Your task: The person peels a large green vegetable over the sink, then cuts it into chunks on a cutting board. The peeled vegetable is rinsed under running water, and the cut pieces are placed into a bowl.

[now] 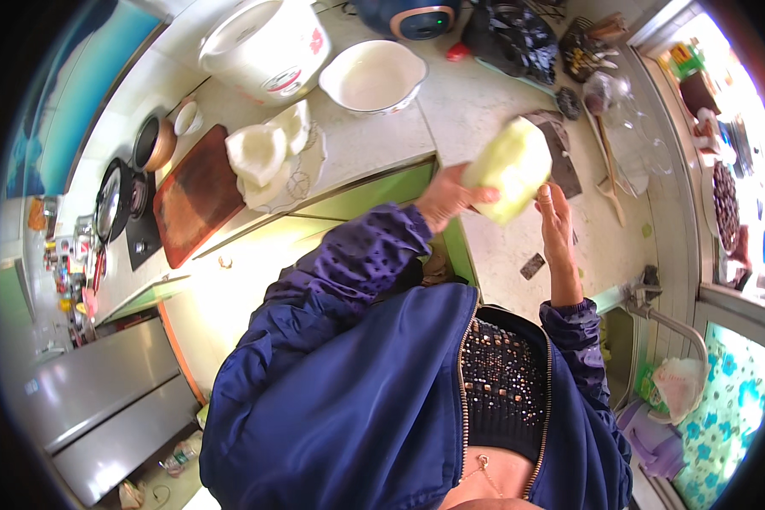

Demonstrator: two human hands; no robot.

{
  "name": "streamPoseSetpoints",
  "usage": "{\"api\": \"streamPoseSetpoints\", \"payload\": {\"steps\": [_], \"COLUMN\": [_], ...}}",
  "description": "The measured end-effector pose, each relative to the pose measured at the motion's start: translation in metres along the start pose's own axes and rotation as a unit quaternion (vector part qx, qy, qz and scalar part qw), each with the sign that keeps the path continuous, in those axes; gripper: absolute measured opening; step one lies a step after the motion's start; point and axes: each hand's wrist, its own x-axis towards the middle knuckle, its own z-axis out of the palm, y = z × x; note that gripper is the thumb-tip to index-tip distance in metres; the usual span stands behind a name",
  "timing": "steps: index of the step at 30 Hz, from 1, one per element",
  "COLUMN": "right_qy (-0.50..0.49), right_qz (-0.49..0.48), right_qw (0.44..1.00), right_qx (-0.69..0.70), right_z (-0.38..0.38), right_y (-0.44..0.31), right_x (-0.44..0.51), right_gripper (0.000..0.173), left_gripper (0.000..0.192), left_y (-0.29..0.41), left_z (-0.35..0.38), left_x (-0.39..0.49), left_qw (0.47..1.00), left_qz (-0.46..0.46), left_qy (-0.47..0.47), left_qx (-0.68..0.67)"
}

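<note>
A blurred, pale-green peeled piece of melon or gourd is held up over the counter. My left hand grips its near left end, the thumb lying across the pale flesh. My right hand is upright at the melon's right side, its fingertips by the edge. Whether they press on it, or hold anything, I cannot tell. To the left, pale hollowed melon pieces lie on a patterned plate, beside a reddish-brown cutting board.
A white two-handled bowl stands behind the plate, near a large white pot. Dark flat pieces lie beyond the melon. A wooden spatula rests on the right, and a sink faucet is by my right arm. A lidded pan sits left.
</note>
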Motion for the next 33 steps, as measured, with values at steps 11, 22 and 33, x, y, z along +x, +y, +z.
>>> {"api": "streamPoseSetpoints", "payload": {"steps": [11, 22, 33], "right_qy": [-0.079, -0.068, -0.055], "right_qz": [0.162, 0.191, 0.192], "right_qw": [0.982, 0.978, 0.976], "right_qx": [0.064, 0.05, 0.088], "right_z": [0.035, 0.051, 0.061], "right_y": [0.042, 0.055, 0.069], "right_x": [0.003, 0.012, 0.018], "right_gripper": [0.026, 0.023, 0.021], "left_gripper": [0.035, 0.036, 0.05], "left_y": [0.11, 0.106, 0.056], "left_z": [-0.196, -0.268, -0.297], "left_x": [-0.117, -0.176, -0.156], "left_qw": [0.88, 0.505, 0.546], "left_qz": [0.234, 0.177, 0.109], "left_qy": [0.403, 0.55, 0.462], "left_qx": [0.094, 0.641, 0.69]}}
